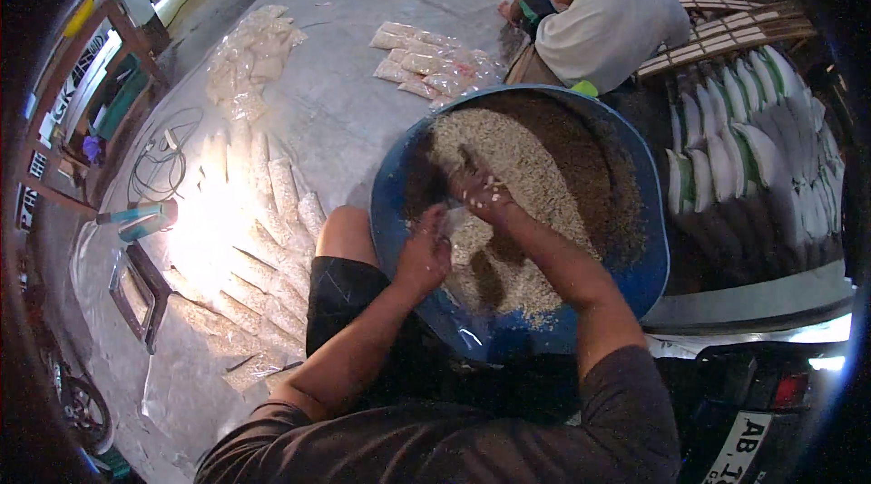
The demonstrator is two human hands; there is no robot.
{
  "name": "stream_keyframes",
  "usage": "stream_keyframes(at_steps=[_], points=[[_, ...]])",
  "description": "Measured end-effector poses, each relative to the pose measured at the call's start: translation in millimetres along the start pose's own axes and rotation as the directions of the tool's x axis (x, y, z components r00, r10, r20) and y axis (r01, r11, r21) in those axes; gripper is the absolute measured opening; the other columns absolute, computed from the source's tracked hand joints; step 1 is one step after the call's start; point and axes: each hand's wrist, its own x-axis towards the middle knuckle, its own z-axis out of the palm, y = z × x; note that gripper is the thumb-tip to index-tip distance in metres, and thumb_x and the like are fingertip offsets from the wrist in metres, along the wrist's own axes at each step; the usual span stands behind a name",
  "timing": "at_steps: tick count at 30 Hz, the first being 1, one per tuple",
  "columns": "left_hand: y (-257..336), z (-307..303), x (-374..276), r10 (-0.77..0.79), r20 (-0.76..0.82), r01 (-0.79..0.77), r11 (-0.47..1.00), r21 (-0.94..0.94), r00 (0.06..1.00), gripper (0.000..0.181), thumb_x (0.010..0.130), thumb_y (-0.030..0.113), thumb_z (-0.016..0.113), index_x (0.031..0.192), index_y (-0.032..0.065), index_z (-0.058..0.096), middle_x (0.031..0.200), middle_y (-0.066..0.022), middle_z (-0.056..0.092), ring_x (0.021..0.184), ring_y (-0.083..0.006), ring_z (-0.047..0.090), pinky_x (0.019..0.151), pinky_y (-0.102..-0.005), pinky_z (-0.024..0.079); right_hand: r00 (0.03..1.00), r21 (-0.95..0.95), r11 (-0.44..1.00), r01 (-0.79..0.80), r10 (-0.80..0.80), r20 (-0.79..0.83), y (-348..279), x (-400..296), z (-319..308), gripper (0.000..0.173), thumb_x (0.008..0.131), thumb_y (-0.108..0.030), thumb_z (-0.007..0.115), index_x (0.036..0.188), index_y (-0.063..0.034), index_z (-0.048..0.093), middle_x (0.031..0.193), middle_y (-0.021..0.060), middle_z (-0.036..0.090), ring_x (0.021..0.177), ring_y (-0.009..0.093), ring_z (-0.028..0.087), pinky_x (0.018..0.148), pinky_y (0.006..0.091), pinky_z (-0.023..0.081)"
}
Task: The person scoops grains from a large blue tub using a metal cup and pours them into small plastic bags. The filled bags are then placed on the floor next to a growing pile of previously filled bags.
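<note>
A wide blue plastic tub point(657, 239) stands before me, holding a heap of pale beans or grains point(520, 161). Over the tub's near left side, my left hand point(425, 253) has its thumb and fingers on a thin clear plastic bag point(450, 217), partly blurred. My right hand point(482, 195) is just beyond it, over the beans at the mouth of the bag. Several pale bits cling to its back and wrist. Its fingers are blurred and in shadow, so whether they hold beans is unclear. Brown patches cover much of the tub's inside.
Filled clear bags point(272, 280) lie in rows at my left, under a glaring lamp point(146, 218). More filled bags point(435, 62) lie beyond the tub. A crouching person point(605, 21) is close behind it. White-and-green packets point(742, 144) stand at right; a vehicle point(748, 402) is near my right elbow.
</note>
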Motion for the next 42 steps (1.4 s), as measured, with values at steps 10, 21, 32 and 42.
stream_keyframes(at_steps=[10,21,32,42], points=[[-33.2,19.7,9.8,0.316,-0.030,-0.316,0.934,-0.165,0.948,0.061,0.085,0.007,0.056,0.142,0.0042,0.034,0.136,-0.0221,0.047,0.128,-0.0374,0.046,0.108,-0.0422,0.034,0.500,0.715,0.443,-0.541,0.853,-0.150,-41.5,-21.8,-45.1,0.074,0.076,-0.047,0.073,0.134,-0.0101,0.046,0.121,0.0193,0.059,0.107,0.030,0.061,0.089,0.0378,0.050],[5.9,81.9,-16.2,0.267,0.328,-0.116,0.902,-0.415,0.906,0.054,0.093,0.025,0.059,0.137,0.0039,0.039,0.125,-0.0128,0.056,0.119,-0.0269,0.051,0.101,-0.0379,0.039,0.750,0.544,0.629,-0.555,0.662,0.000,-106.4,-76.4,-176.6,0.067,0.072,-0.051,0.077,0.120,-0.0076,0.058,0.112,0.0155,0.063,0.101,0.025,0.062,0.088,0.0356,0.048],[-22.9,101.1,-11.5,0.205,0.520,0.295,0.631,-0.718,0.829,0.040,0.098,0.021,0.056,0.133,0.0044,0.048,0.121,-0.0054,0.059,0.112,-0.0167,0.054,0.102,-0.0328,0.040,0.395,0.735,0.280,-0.618,0.919,-0.018,-94.5,-122.8,-182.2,0.106,0.068,-0.073,0.066,0.134,0.0078,0.046,0.121,0.0266,0.061,0.113,0.033,0.060,0.097,0.0377,0.046],[-3.0,88.9,-30.1,0.180,0.651,0.438,0.606,-0.663,0.737,0.040,0.098,0.023,0.056,0.133,0.0039,0.048,0.125,-0.0045,0.057,0.114,-0.0161,0.053,0.102,-0.0332,0.040,0.538,0.659,0.338,-0.672,0.834,0.121,-98.7,-136.9,-141.6,0.104,0.069,-0.077,0.063,0.127,0.0084,0.053,0.121,0.0280,0.060,0.112,0.035,0.060,0.098,0.0399,0.045]])
